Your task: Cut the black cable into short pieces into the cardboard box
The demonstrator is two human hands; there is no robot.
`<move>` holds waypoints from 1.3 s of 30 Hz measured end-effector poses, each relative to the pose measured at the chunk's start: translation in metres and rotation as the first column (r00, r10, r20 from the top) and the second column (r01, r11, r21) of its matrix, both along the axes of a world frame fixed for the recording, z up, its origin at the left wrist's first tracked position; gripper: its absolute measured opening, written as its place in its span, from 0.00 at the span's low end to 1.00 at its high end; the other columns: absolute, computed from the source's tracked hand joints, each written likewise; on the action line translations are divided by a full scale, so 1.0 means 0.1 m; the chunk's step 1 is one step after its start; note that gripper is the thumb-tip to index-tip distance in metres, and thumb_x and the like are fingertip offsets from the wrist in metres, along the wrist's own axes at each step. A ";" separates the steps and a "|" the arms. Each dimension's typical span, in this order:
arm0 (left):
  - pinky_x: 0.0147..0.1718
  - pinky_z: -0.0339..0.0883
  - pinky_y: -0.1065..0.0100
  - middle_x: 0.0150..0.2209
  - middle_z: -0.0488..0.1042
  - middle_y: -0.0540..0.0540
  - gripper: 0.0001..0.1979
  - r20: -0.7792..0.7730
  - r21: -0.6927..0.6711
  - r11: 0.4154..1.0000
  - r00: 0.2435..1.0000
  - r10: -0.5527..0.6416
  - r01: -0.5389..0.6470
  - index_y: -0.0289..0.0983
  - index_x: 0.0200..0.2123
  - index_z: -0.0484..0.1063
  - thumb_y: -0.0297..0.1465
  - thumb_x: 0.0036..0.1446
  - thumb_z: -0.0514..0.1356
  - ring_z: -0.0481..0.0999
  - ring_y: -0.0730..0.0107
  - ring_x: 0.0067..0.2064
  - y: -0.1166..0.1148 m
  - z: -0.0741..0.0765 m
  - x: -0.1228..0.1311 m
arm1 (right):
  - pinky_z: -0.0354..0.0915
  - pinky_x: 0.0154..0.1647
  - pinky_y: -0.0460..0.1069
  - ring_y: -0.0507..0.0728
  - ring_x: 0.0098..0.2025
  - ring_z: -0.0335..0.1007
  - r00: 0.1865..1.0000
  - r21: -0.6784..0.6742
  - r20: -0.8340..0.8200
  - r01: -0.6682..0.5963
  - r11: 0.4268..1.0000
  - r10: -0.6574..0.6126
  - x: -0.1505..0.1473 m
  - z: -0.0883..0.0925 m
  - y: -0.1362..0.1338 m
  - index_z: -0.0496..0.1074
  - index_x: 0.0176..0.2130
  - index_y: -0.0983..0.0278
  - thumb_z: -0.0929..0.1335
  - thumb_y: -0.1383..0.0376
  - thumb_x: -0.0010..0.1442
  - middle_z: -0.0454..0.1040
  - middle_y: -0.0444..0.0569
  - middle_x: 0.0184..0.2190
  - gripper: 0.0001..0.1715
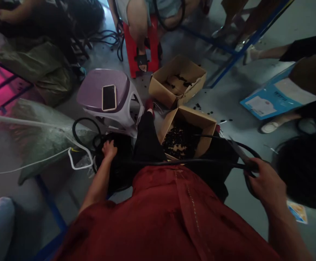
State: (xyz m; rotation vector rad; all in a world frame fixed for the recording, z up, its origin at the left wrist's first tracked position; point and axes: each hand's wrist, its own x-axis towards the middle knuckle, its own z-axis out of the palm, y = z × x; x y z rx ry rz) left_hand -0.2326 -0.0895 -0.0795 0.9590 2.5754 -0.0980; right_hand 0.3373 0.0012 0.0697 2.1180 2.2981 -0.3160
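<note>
My right hand (268, 183) is closed round a pair of scissors (239, 149), blades pointing up and left. A black rubber tube (179, 162) runs across my lap to that hand, and one end curves back over the open cardboard box (206, 141). On the left, my left hand (109, 148) reaches down into a dark coil of black tubing (123, 145) beside my leg, fingers curled onto it. Small black cut pieces (181, 139) lie inside the box between my feet.
A purple-topped stool (92, 87) bears a phone (109, 98). Behind the near box is a second cardboard box (163, 88). A person sits on a red stool (130, 54) ahead. At right are a blue carton (263, 98) and a large black coil (304, 170). A plastic sack (35, 134) stands left.
</note>
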 end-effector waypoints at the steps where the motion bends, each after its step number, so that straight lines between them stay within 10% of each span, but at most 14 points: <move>1: 0.55 0.50 0.57 0.61 0.58 0.38 0.26 0.074 -0.027 0.998 0.996 -0.051 0.053 0.35 0.58 0.59 0.26 0.54 0.55 0.53 0.54 0.62 0.03 -0.08 0.01 | 0.64 0.42 0.59 0.68 0.47 0.66 0.999 -0.005 -0.018 -0.047 0.999 0.047 -0.06 -0.04 0.00 0.59 0.52 0.54 0.61 0.59 0.57 0.69 0.58 0.44 0.22; 8: 0.52 0.58 0.69 0.53 0.70 0.39 0.19 0.218 0.037 0.994 0.970 -0.112 0.106 0.31 0.52 0.68 0.27 0.59 0.50 0.68 0.63 0.54 -0.16 -0.21 -0.08 | 0.65 0.41 0.56 0.64 0.44 0.67 0.949 -0.071 -0.123 -0.299 0.952 0.289 -0.49 -0.54 -0.10 0.63 0.50 0.63 0.61 0.62 0.53 0.69 0.55 0.42 0.24; 17: 0.55 0.57 0.71 0.52 0.71 0.45 0.17 0.238 0.398 0.892 0.915 -0.326 0.214 0.34 0.50 0.69 0.32 0.61 0.50 0.68 0.70 0.55 0.10 0.21 0.39 | 0.66 0.42 0.54 0.62 0.49 0.66 0.890 -0.057 -0.216 -0.422 0.905 0.402 -1.10 -0.68 -0.03 0.63 0.52 0.61 0.62 0.59 0.56 0.68 0.54 0.48 0.23; 23: 0.49 0.63 0.70 0.45 0.75 0.46 0.15 0.442 0.560 0.752 0.641 -0.627 0.349 0.36 0.44 0.73 0.35 0.61 0.50 0.73 0.70 0.47 0.45 0.58 1.31 | 0.65 0.47 0.56 0.62 0.51 0.64 0.831 0.065 -0.342 -0.445 0.893 0.439 -1.27 -0.58 -0.05 0.61 0.52 0.61 0.63 0.64 0.54 0.66 0.55 0.51 0.24; 31: 0.51 0.61 0.67 0.53 0.70 0.43 0.22 0.714 0.535 0.686 0.170 -0.679 0.493 0.36 0.54 0.64 0.39 0.62 0.47 0.70 0.67 0.52 0.51 1.22 2.04 | 0.64 0.47 0.56 0.62 0.49 0.64 0.795 0.023 -0.445 -0.449 0.893 0.412 -1.40 -0.42 0.08 0.59 0.54 0.61 0.65 0.66 0.53 0.67 0.55 0.47 0.28; 39: 0.46 0.64 0.67 0.47 0.73 0.43 0.20 0.661 0.442 0.752 0.389 -0.641 0.489 0.35 0.53 0.66 0.34 0.59 0.51 0.73 0.64 0.47 0.58 1.15 2.39 | 0.65 0.45 0.54 0.59 0.45 0.67 0.698 -0.009 -0.664 -0.366 0.931 0.268 -1.47 -0.33 0.15 0.61 0.51 0.59 0.66 0.65 0.52 0.69 0.51 0.46 0.25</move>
